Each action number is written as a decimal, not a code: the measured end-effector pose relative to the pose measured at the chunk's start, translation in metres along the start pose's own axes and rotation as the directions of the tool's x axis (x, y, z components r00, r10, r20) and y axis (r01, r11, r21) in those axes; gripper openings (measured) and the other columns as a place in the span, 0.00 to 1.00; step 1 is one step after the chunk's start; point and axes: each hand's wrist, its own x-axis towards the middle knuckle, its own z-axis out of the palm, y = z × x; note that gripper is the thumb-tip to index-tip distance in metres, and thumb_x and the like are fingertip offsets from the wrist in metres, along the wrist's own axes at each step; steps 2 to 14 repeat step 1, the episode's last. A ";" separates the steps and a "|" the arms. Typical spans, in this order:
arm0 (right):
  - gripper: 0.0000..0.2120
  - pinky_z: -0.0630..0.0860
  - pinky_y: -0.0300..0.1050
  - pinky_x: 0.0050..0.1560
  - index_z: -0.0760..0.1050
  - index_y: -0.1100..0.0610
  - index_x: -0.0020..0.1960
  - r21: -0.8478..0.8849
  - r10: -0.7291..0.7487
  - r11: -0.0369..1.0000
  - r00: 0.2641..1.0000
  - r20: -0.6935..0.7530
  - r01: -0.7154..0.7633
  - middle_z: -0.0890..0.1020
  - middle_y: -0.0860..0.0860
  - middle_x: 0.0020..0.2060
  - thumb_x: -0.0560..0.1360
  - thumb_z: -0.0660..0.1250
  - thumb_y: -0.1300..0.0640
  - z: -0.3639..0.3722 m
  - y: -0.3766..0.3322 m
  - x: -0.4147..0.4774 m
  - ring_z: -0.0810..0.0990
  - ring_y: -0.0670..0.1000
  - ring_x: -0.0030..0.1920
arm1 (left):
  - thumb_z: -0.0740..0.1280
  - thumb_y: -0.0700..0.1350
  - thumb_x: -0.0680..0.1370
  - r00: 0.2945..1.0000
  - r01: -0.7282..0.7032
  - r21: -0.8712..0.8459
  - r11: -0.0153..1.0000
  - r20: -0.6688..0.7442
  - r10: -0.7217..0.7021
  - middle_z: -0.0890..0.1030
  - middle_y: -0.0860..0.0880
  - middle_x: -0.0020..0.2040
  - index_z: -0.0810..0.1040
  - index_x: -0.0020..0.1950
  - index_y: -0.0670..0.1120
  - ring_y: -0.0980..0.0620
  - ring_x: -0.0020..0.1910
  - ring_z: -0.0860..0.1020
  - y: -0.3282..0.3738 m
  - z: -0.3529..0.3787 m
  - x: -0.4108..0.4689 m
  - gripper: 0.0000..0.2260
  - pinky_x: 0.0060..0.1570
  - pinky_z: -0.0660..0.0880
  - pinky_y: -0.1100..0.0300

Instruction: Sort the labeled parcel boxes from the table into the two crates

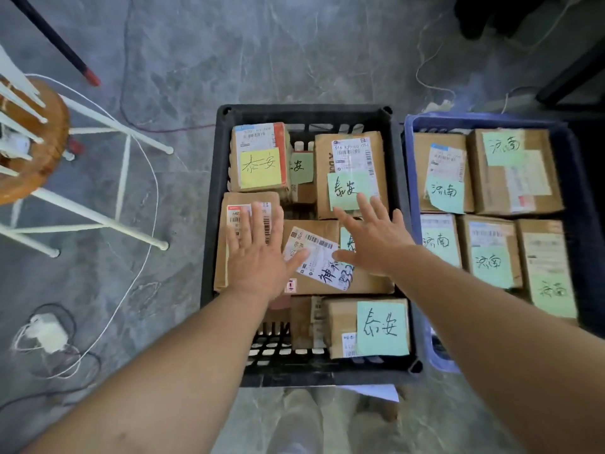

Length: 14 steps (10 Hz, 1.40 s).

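Observation:
A black crate (304,113) on the floor holds several cardboard parcel boxes with sticky notes. To its right, a blue crate (484,121) holds several more boxes with green notes. My left hand (258,253) lies flat, fingers straight, on a box (229,208) at the black crate's left side. Over the middle box (314,257) my right hand (373,240) is spread open, its fingertips at the green note of the back right box (350,158). A yellow-noted box (258,155) sits at the back left and a green-noted box (370,326) at the front.
A wooden stool (36,142) with white legs stands at the left. A white cord (150,178) loops over the grey floor to a charger (49,332). A black pole with a red tip (91,77) leans at the upper left. My feet (304,417) are below the black crate.

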 end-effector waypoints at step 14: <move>0.50 0.41 0.66 0.71 0.34 0.41 0.76 0.044 -0.094 0.995 0.991 0.098 0.090 0.35 0.55 0.76 0.67 0.60 0.26 0.014 -0.006 -0.042 0.35 0.58 0.76 | 0.29 0.73 0.66 0.995 -0.061 -0.037 0.997 0.070 0.063 0.24 0.40 0.70 0.21 0.71 0.51 0.40 0.71 0.26 0.009 0.011 -0.044 0.41 0.71 0.32 0.42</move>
